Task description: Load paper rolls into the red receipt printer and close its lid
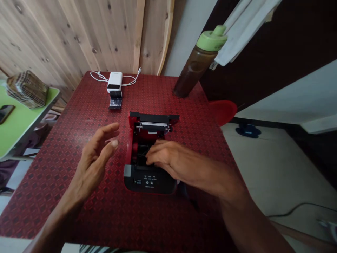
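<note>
A red and black printer (pixel 155 184) with its lid (pixel 155 118) raised stands in the middle of the table. My right hand (pixel 168 154) reaches into its dark inner bay from the right, fingers bent and close together. Whatever those fingertips grip, if anything, is hidden inside the bay. To the left of the printer, my left hand (pixel 96 153) is held in the air, thumb and fingers apart, with nothing in it. Buttons and small printed marks show on the printer's black front panel.
Beyond the printer on the red patterned table (pixel 79 140) are a white power bank (pixel 114 81) with a white cable and a dark crumpled strip (pixel 115 101). A tall bottle with a green lid (pixel 210 40) stands back right. A green table (pixel 15 121) holds a plaid pouch (pixel 28 88) and a phone (pixel 5 113).
</note>
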